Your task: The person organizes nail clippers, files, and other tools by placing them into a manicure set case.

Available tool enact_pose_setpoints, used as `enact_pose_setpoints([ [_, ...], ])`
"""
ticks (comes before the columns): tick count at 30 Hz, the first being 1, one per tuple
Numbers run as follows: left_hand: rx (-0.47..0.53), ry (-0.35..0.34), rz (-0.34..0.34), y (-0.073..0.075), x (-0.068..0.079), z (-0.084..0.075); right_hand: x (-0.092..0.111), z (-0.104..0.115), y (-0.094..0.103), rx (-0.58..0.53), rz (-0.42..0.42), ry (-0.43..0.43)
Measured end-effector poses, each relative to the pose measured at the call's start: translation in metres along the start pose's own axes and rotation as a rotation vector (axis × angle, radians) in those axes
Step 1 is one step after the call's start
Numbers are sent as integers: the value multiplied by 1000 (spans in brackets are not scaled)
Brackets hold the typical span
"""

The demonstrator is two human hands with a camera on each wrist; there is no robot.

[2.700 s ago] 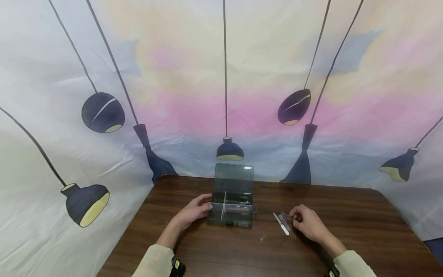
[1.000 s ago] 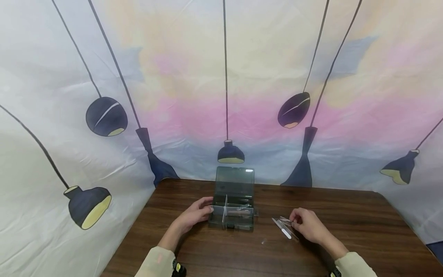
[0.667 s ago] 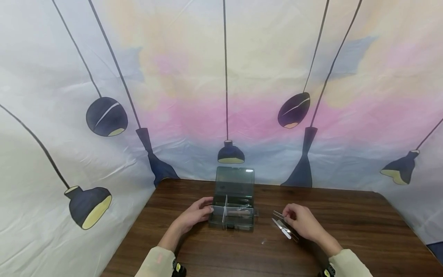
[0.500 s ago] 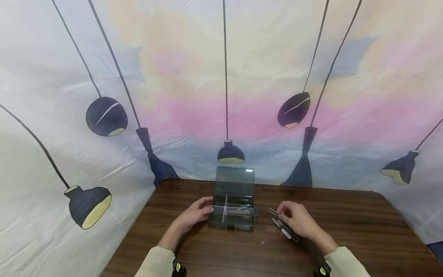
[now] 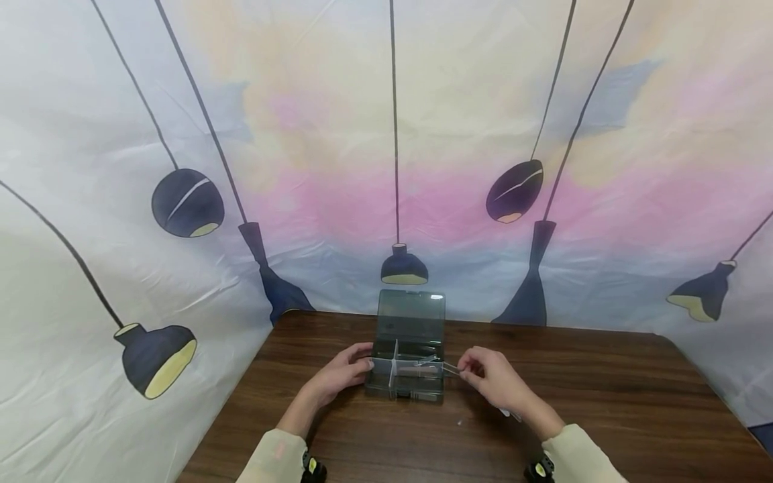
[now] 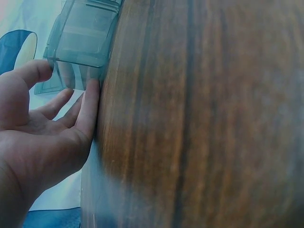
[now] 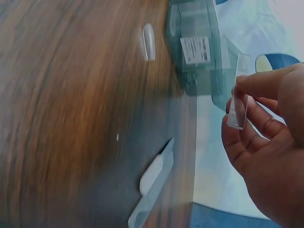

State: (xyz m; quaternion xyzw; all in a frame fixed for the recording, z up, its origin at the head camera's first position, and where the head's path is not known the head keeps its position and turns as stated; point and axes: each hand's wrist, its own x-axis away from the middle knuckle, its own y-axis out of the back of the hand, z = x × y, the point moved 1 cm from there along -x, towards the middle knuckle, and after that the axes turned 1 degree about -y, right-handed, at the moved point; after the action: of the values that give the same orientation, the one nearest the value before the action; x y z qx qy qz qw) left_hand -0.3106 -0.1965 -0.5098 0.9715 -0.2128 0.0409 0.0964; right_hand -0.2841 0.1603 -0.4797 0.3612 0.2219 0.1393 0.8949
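Note:
A see-through grey-green plastic box [image 5: 404,386] stands on the table with its lid [image 5: 412,315] raised. White dividers split its inside, and a thin shiny item [image 5: 425,361] lies in a right-hand compartment. My left hand [image 5: 336,372] rests at the box's left side; in the left wrist view its thumb and fingertips touch the wall. My right hand [image 5: 495,379] pinches a flat clear plastic strip [image 7: 241,107] between thumb and fingers, one end close to the box's right edge. Below that hand lies a white-handled, pointed blade [image 7: 152,175] beside another clear strip [image 7: 154,194].
The brown wooden table [image 5: 362,443] ends at a hanging cloth [image 5: 338,201] printed with lamps, just behind the box. A tiny pale scrap [image 5: 459,422] lies in front of the box. A label [image 7: 195,50] sits on the box, seen in the right wrist view.
My right hand has lifted a clear strip from beside the white-handled blade and carried it left to the box's right side. The left hand has stayed at the box.

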Motion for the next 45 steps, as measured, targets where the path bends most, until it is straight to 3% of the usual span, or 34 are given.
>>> enact_pose_setpoints([
  [9, 4, 6, -10, 0, -2, 0, -13, 16, -12, 2, 11, 89],
  [31, 8, 6, -5, 2, -3, 3, -30, 46, -33, -18, 113, 134],
  [45, 7, 6, -8, -1, 0, 0, -36, 47, -52, -34, 115, 137],
])
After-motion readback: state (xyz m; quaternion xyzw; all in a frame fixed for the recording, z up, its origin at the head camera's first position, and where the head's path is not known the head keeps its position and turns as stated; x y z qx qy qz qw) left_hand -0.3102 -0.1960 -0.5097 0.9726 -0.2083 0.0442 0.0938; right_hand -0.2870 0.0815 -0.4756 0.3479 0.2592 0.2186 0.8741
